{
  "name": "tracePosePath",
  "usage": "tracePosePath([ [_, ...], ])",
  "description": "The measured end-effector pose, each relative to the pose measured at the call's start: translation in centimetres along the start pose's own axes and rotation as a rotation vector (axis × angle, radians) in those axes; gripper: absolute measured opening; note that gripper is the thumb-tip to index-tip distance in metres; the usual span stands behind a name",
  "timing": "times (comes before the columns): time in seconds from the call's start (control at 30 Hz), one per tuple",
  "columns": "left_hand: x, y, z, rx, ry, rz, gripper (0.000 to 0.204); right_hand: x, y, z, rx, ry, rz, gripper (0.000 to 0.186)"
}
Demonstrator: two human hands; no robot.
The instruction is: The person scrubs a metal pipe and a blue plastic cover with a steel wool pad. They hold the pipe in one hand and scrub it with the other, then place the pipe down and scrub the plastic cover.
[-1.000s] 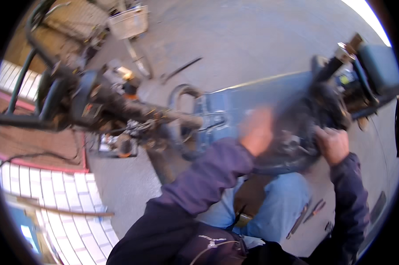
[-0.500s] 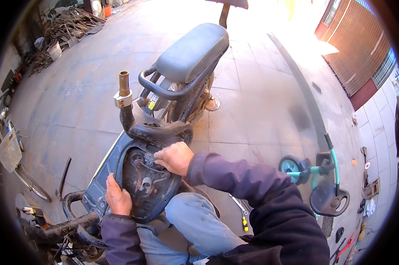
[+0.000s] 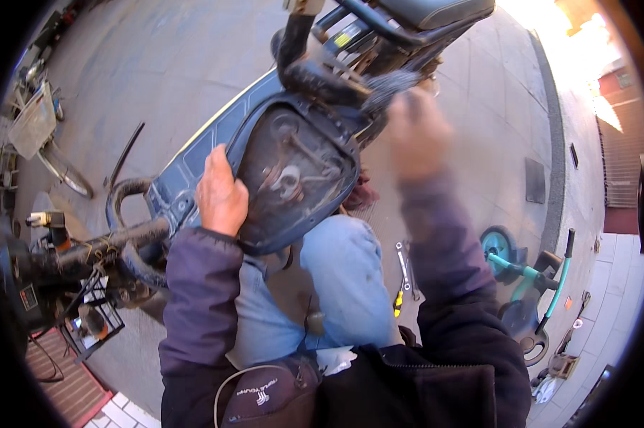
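Observation:
A black saddle-shaped seat shell (image 3: 261, 232) lies tilted between my knees and the footboard, its hollow underside with rusty metal rods facing up. My left hand (image 3: 222, 192) grips its left rim, fingers along the edge. My right hand (image 3: 420, 132), smeared by motion, is raised past the shell's far right end. It holds a grey fuzzy wad (image 3: 389, 84) that looks like steel wool, overlapping a black frame tube in view. I cannot tell whether the wad touches the tube. Behind the shell runs the scooter's blue-grey footboard (image 3: 197, 146).
The scooter's grey seat (image 3: 425, 13) is at the top. A spanner (image 3: 403, 264) and yellow screwdriver (image 3: 398, 303) lie on the paving right of my knee. Farther right stands a teal wheeled frame (image 3: 525, 264). A bicycle (image 3: 58, 160) is at the left.
My right hand has lifted the grey wad out of the shell and moved it up and right. My left hand still holds the rim. The view has shifted.

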State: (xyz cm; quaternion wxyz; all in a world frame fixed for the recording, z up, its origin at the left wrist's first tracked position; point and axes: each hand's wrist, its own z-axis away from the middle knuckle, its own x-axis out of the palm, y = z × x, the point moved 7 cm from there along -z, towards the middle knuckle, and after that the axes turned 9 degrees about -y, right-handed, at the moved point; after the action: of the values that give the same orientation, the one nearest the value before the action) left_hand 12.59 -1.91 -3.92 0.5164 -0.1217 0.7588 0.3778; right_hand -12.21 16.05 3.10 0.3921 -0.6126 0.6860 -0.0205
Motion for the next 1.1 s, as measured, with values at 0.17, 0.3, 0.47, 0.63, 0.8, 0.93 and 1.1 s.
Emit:
tracePosePath([
  [0.17,0.3,-0.5,-0.2,-0.071,-0.042,0.002,0.051,-0.8,2.4,0.7,0.264,-0.174,-0.142,0.017],
  [0.3,0.7,-0.4,-0.4,-0.081,-0.054,-0.008,0.050,0.3,4.3,3.4,0.329,-0.291,-0.137,0.021],
  [0.47,0.5,-0.3,-0.3,-0.081,-0.044,-0.011,0.050,3.2,5.0,6.1,0.510,-0.485,-0.303,0.032],
  [0.63,0.7,-0.5,-0.5,-0.070,-0.043,-0.031,0.051,5.2,4.0,7.0,0.562,-0.465,-0.567,0.047],
  [0.8,0.5,-0.8,-0.4,-0.113,-0.059,-0.036,0.051,5.2,4.3,8.0,0.537,-0.477,-0.525,0.045],
  [0.93,0.8,-0.5,-0.5,-0.066,-0.047,-0.031,0.049,3.4,4.9,9.5,0.520,-0.652,-0.470,0.043],
  [1.1,0.6,-0.7,-0.4,-0.072,-0.041,-0.029,0.047,1.7,4.0,11.0,0.460,-0.668,-0.369,0.047],
])
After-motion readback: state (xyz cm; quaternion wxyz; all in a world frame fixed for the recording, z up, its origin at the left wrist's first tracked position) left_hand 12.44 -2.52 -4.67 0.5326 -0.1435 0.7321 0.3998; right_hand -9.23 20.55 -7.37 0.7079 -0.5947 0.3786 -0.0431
